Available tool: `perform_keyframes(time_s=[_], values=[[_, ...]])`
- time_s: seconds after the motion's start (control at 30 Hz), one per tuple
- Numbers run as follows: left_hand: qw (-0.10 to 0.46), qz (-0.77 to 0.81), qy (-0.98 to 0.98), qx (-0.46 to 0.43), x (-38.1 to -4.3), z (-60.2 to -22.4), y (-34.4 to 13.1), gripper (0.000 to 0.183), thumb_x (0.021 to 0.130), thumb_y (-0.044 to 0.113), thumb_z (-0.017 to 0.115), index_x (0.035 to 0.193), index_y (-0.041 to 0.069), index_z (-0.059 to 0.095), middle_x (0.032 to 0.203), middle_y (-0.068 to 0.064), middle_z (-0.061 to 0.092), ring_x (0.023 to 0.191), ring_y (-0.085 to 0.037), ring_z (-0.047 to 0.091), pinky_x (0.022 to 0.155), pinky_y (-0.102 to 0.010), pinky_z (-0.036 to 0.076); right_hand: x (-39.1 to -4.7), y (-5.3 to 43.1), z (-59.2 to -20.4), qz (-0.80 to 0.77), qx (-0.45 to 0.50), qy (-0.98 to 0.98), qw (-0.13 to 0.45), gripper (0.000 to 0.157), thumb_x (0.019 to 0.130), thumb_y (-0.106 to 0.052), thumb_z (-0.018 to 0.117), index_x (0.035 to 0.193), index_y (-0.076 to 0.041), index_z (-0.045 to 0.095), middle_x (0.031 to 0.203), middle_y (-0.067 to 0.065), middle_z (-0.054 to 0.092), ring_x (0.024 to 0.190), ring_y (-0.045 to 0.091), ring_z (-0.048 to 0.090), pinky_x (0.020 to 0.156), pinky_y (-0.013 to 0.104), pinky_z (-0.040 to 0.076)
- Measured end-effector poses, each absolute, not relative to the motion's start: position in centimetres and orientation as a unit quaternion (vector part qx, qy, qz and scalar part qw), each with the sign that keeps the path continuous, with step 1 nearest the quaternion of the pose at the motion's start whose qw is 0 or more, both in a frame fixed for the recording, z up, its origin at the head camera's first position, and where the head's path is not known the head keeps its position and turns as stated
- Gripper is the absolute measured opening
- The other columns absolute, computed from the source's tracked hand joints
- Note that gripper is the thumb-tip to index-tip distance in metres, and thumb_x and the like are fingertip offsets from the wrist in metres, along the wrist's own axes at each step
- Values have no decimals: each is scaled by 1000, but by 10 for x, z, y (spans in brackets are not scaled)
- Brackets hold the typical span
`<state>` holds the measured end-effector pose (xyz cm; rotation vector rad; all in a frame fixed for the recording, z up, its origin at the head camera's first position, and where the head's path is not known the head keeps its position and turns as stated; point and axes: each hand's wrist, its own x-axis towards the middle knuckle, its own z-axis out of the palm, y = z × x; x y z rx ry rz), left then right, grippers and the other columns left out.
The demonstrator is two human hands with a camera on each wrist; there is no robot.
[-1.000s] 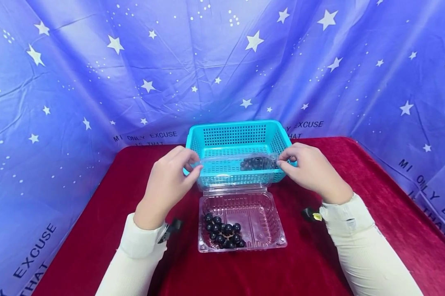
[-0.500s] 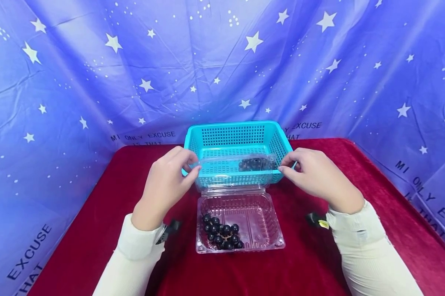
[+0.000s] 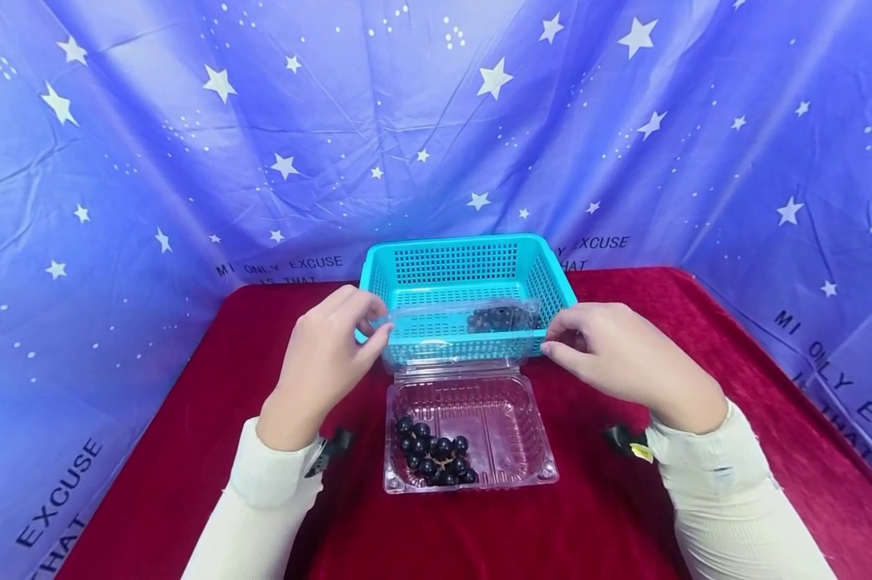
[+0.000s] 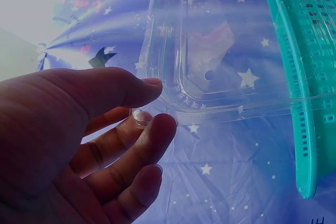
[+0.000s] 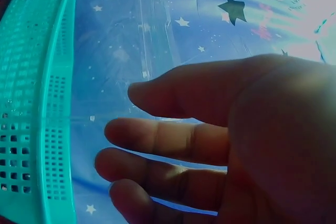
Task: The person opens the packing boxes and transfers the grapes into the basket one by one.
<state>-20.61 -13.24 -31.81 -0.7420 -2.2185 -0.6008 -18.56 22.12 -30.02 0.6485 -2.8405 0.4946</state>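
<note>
A clear plastic clamshell box [image 3: 515, 419] lies opened out on the red cloth, its lid [image 3: 436, 351] raised on the far side. Dark grapes [image 3: 439, 459] on a stem sit in the left part of its base. My left hand [image 3: 327, 362] pinches the lid's left corner between thumb and finger, as the left wrist view also shows. Beside the lid's right edge is my right hand [image 3: 617, 354], its fingers [image 5: 131, 132] loosely bent and the thumb apart from them. Another dark bunch of grapes [image 3: 501, 318] shows through the lid, inside the turquoise basket [image 3: 457, 266].
The basket stands right behind the lid, at the back of the table [image 3: 696, 483] covered in red cloth. Blue curtains [image 3: 334, 105] with white stars hang behind and at both sides.
My right hand has drawn away from the lid's right corner, toward me and slightly outward. My left hand stays at the left corner, and the lid remains raised.
</note>
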Motion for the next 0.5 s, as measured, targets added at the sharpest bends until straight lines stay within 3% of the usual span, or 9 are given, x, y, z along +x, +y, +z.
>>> perform_keyframes(time_s=[0.5], values=[[352,-226,-863,-284,-205,-317,-133,11,88,11,80,95,10,72,88,-2,67,72,-14,67,59,-30,54,-179,208,-304,162,264,-949,52,5,94,-30,73,91,-27,74,79,-18,63,69,5,54,70,30,50]])
